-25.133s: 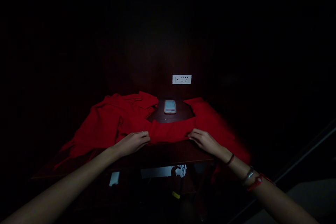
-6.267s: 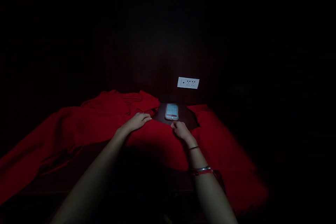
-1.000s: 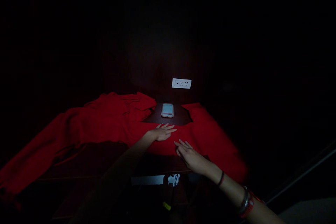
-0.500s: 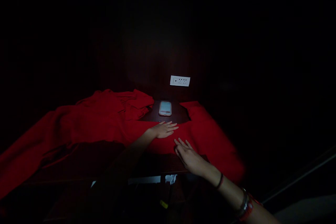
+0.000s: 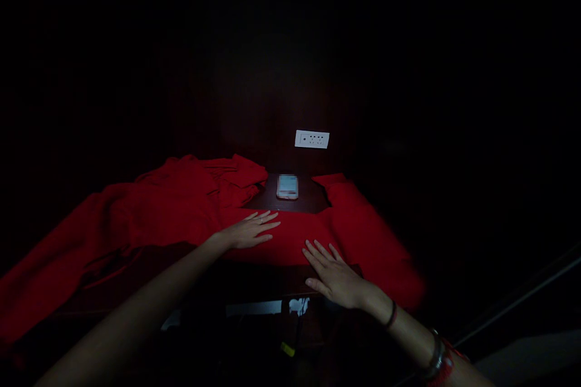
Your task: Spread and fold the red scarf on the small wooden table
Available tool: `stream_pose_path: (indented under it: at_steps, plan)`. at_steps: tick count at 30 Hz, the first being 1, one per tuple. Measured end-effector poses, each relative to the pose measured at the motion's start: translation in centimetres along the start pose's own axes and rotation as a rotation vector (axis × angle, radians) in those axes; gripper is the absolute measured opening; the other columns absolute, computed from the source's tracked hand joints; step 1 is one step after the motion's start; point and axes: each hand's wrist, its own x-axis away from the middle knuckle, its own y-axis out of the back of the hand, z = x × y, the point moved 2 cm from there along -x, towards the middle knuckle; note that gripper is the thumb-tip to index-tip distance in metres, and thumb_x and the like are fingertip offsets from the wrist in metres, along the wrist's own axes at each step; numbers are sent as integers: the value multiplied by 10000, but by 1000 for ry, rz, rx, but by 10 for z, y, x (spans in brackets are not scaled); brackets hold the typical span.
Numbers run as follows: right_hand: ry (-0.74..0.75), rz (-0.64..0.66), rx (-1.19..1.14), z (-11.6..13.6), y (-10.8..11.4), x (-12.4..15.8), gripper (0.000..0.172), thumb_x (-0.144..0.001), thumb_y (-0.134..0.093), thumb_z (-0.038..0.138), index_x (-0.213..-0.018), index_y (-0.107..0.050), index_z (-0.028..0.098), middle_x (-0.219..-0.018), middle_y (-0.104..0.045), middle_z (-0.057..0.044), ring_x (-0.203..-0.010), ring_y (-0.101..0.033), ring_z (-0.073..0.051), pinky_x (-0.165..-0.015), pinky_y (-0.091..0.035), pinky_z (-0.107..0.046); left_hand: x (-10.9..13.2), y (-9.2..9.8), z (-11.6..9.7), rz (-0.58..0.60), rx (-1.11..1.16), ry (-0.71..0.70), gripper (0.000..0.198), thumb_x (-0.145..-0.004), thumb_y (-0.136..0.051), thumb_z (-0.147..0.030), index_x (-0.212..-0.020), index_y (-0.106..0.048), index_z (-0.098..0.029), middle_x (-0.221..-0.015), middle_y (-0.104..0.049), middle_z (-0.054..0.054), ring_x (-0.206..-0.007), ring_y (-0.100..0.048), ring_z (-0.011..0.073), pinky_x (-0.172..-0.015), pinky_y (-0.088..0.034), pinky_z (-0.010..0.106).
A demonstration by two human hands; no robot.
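Note:
A red cloth garment (image 5: 167,211) is spread over a dark table, bunched at its left and back, with a flatter strip in the middle and a wide part on the right. My left hand (image 5: 249,231) lies palm down on the middle strip, its fingers spread and a ring on one of them. To the right, my right hand (image 5: 333,275) rests at the strip's front edge with fingers apart and thumb out. Neither hand holds anything. Bracelets circle my right wrist and forearm.
Behind the strip a phone (image 5: 287,187) with a lit screen lies on the dark tabletop (image 5: 306,198). A white socket panel (image 5: 311,139) is on the wall behind. Below the table's front edge shows a small yellow object (image 5: 287,349). The surroundings are very dark.
My left hand has moved left along the red strip. My right hand has shifted slightly down and right, and its fingers and thumb have spread wider.

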Motion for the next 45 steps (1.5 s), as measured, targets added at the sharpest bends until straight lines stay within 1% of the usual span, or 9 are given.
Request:
stream_pose_path:
  at_steps: [5,8,17,24,27,30,36,40,45]
  plan:
    - [-7,75,-90,0,12,-7,651,-809,-202,546,-1330,-48,189,-1386,-60,-72,-1257,-15,-227,-1000,-58,-451,30,2,14,8,12,34,491,-842,-239,-470,-1298,-171,-302,-1380,-148,31,-1252,-125,196,-994,-141,402]
    - [-42,-36,-75,-1,19,-21,648,-811,-171,551,-1331,-23,194,-1390,-36,-58,-1256,28,-218,-998,-33,-455,29,0,15,21,5,51,489,-841,-243,-471,-1297,-169,-308,-1375,-169,29,-1249,-141,193,-992,-141,404]
    - [-135,60,-40,-14,-1,-40,704,-778,-119,611,-1331,-91,176,-1387,-20,-88,-1252,25,-249,-990,-37,-462,47,3,37,-5,33,125,513,-829,-264,-485,-1290,-224,-265,-1362,-221,48,-1234,-197,200,-982,-191,393]
    - [-170,21,-92,0,21,-59,742,-765,-121,630,-1325,-154,145,-1383,-81,-119,-1252,-7,-272,-974,-43,-501,92,32,13,-268,-92,101,386,-828,-331,-384,-1160,-438,-219,-1209,-418,59,-1097,-379,176,-944,-276,327]
    - [-87,-108,-84,12,23,-80,720,-768,-132,625,-1325,-158,168,-1387,-86,-91,-1253,0,-266,-975,-36,-497,117,37,4,-209,-151,81,360,-778,-426,-356,-1115,-470,-236,-1086,-480,49,-980,-453,178,-872,-339,315]
    - [-32,-63,-73,18,11,-99,705,-776,-137,612,-1326,-148,171,-1386,-97,-86,-1253,-23,-267,-969,-43,-510,135,39,11,-138,-228,107,375,-766,-435,-293,-1138,-446,-242,-1042,-516,42,-935,-477,177,-850,-343,316]
    - [-54,-20,-56,11,-5,-109,692,-783,-109,602,-1323,-161,172,-1384,-108,-83,-1253,-41,-258,-974,-32,-501,134,37,31,-58,-387,61,480,-752,-328,-50,-1181,-410,-248,-1025,-556,61,-941,-489,176,-875,-298,346]
    - [-17,-68,-57,17,5,-104,656,-792,-201,576,-1306,-224,169,-1370,-167,-114,-1244,-96,-280,-955,-82,-528,123,38,45,-150,-211,195,441,-727,-332,-71,-1126,-455,-213,-1029,-548,55,-939,-491,167,-848,-342,303]
    - [321,-266,-48,57,24,-99,503,-782,-403,464,-1195,-392,176,-1201,-432,-95,-1123,-352,-196,-940,-250,-362,112,48,57,-222,240,271,366,-701,-359,-142,-1055,-435,-190,-874,-549,1,-775,-514,121,-710,-410,243]
